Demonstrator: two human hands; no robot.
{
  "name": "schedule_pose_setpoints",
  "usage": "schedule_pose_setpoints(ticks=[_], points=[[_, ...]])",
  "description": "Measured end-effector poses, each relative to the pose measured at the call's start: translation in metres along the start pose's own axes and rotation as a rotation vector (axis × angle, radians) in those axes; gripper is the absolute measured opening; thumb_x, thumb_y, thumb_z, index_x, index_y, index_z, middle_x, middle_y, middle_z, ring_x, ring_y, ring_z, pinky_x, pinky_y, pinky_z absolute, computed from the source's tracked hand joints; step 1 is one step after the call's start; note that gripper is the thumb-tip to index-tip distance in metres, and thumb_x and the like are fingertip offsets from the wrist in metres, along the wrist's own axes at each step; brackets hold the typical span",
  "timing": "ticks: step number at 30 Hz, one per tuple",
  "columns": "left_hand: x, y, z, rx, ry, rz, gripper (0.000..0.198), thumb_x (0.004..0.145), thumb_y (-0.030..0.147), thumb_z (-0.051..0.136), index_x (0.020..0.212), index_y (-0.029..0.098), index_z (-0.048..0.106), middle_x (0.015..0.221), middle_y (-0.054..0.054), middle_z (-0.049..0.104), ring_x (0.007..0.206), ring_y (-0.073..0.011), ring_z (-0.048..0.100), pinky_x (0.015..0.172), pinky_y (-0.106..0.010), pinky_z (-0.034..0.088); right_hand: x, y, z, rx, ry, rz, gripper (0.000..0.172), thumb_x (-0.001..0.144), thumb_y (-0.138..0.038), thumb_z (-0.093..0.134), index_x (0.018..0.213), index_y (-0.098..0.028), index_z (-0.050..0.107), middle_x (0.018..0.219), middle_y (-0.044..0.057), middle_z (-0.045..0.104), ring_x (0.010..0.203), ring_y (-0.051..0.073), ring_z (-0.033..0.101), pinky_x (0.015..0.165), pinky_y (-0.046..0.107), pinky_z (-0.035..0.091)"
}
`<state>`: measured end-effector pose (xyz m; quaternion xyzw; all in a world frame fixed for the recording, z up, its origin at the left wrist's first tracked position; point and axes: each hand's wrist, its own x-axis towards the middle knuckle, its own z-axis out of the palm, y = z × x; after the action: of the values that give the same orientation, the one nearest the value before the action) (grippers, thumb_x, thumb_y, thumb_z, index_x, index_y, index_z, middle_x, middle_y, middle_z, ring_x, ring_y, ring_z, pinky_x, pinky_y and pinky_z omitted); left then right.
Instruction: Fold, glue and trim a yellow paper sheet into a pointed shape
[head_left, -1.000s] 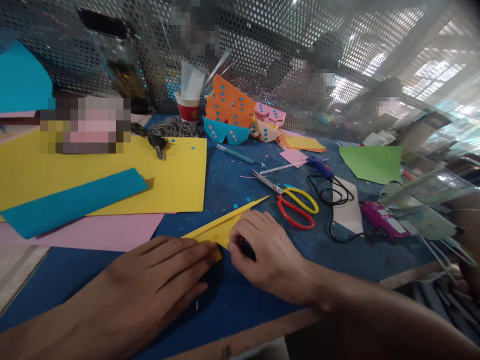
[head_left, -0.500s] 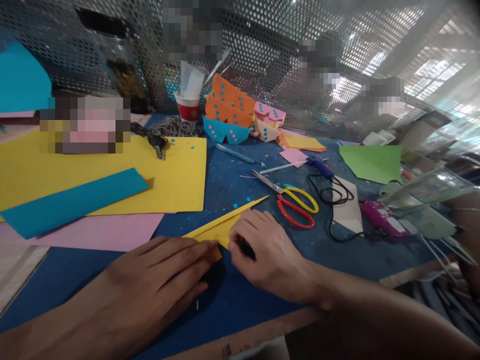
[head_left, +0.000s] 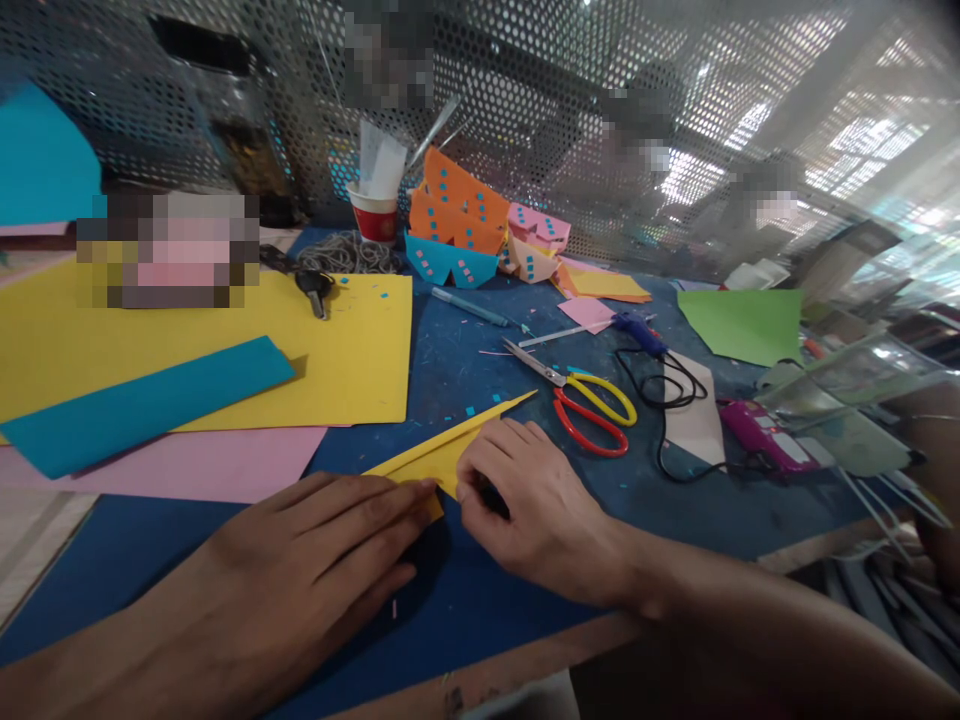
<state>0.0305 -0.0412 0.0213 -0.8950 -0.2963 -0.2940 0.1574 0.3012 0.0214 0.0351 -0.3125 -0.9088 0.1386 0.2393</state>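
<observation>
A folded piece of yellow paper (head_left: 454, 452) lies on the blue table, its narrow doubled edge pointing to the upper right. My left hand (head_left: 330, 560) rests flat on its near left end, fingers stretched out together. Curled over the right part of the paper is my right hand (head_left: 532, 500), with the fingers bent in and the knuckles up; its fingertips are partly hidden against the paper. Just beyond that hand lie scissors (head_left: 600, 405) with one yellow and one red handle, blades apart.
Yellow sheets (head_left: 360, 350) carry a blue paper strip (head_left: 165, 400) and keys (head_left: 315, 290). Behind stand dotted paper shapes (head_left: 454, 262) and a red-and-white cup (head_left: 375, 215). On the right are a glue gun (head_left: 641, 335), its black cord, a purple device (head_left: 769, 438) and green paper (head_left: 746, 325).
</observation>
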Motion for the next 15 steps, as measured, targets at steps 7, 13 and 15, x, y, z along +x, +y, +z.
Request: schedule_pose_setpoints(ticks=[7, 13, 15], points=[[-0.0014, 0.0002, 0.0014, 0.005, -0.002, 0.011, 0.042, 0.133, 0.023, 0.044, 0.131, 0.019, 0.085, 0.123, -0.001, 0.096, 0.112, -0.0208, 0.083, 0.099, -0.037, 0.06, 0.0006, -0.0009, -0.0005, -0.023, -0.019, 0.007, 0.019, 0.113, -0.014, 0.063, 0.097, -0.023, 0.067, 0.1, 0.004, 0.076, 0.093, 0.022, 0.064, 0.085, 0.041, 0.038], [-0.0014, 0.0006, 0.001, 0.015, -0.003, 0.008, 0.042, 0.134, 0.025, 0.043, 0.131, 0.019, 0.085, 0.121, -0.001, 0.096, 0.111, -0.0216, 0.082, 0.099, -0.038, 0.06, 0.0001, -0.0017, -0.001, -0.03, -0.024, 0.012, 0.018, 0.113, -0.014, 0.063, 0.098, -0.024, 0.067, 0.1, 0.004, 0.076, 0.093, 0.023, 0.064, 0.085, 0.041, 0.038], [-0.0011, 0.0004, 0.0015, 0.023, -0.003, 0.013, 0.042, 0.135, 0.026, 0.043, 0.13, 0.019, 0.084, 0.121, -0.001, 0.096, 0.11, -0.0217, 0.082, 0.098, -0.038, 0.06, 0.0, -0.0018, -0.0012, -0.029, -0.026, 0.014, 0.018, 0.114, -0.014, 0.063, 0.098, -0.023, 0.067, 0.101, 0.004, 0.076, 0.093, 0.023, 0.065, 0.085, 0.041, 0.037]])
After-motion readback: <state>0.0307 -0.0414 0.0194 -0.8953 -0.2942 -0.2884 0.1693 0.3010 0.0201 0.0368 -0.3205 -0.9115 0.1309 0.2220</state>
